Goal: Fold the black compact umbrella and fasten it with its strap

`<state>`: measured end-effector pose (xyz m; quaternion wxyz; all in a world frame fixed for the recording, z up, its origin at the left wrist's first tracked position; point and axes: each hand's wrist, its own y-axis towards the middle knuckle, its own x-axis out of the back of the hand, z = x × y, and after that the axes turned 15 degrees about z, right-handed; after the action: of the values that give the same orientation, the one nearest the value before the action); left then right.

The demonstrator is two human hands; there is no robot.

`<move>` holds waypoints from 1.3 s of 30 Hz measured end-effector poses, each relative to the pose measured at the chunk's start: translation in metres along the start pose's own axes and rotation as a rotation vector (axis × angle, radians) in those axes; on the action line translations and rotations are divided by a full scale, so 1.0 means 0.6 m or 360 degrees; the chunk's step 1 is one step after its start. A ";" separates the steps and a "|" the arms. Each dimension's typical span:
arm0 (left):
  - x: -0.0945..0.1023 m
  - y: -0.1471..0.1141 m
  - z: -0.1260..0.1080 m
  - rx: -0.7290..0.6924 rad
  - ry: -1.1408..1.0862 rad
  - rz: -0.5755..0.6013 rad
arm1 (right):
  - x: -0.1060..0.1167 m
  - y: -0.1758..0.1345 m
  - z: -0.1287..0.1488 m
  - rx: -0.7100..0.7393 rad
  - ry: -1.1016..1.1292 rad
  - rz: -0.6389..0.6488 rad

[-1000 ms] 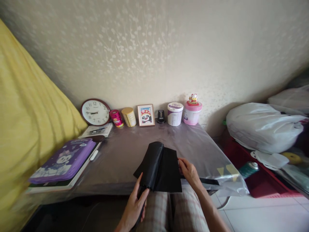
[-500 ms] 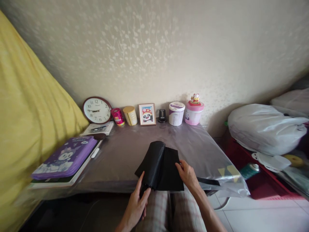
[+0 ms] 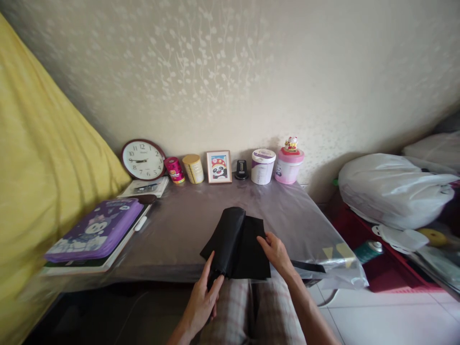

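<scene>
A black umbrella (image 3: 227,239), closed with its fabric loose, lies over the table's front edge above my lap. One panel is rolled into a fold on the left, while a flat flap spreads to the right. My left hand (image 3: 203,297) is wrapped around its near end, with the thumb and a finger on either side. At the flap's right edge, my right hand (image 3: 275,249) has its fingertips closed on the black fabric. A narrow black strip (image 3: 308,266) lies beside my right wrist on the table; whether it joins the umbrella is hidden.
The table (image 3: 172,239) has a plastic cover. Along the wall stand a clock (image 3: 143,160), tins, a picture frame (image 3: 219,167) and lidded tubs (image 3: 263,167). A purple case (image 3: 95,230) sits at left on a book. White bags (image 3: 391,191) and a red crate (image 3: 395,282) are at right.
My right hand and the flap it holds have shifted slightly left and up. The left hand keeps its hold. The whole view has tilted slightly.
</scene>
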<state>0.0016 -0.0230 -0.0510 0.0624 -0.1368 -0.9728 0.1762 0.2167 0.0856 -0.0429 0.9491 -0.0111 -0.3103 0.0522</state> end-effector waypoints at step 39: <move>0.012 0.004 0.005 -0.0165 0.0366 -0.0207 | -0.117 -0.002 0.091 0.1131 -0.0368 0.0301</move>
<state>-0.0051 -0.0197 -0.0544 0.1775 -0.0956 -0.9739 0.1046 0.1286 0.0765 -0.0400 0.8436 0.2959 -0.3754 0.2448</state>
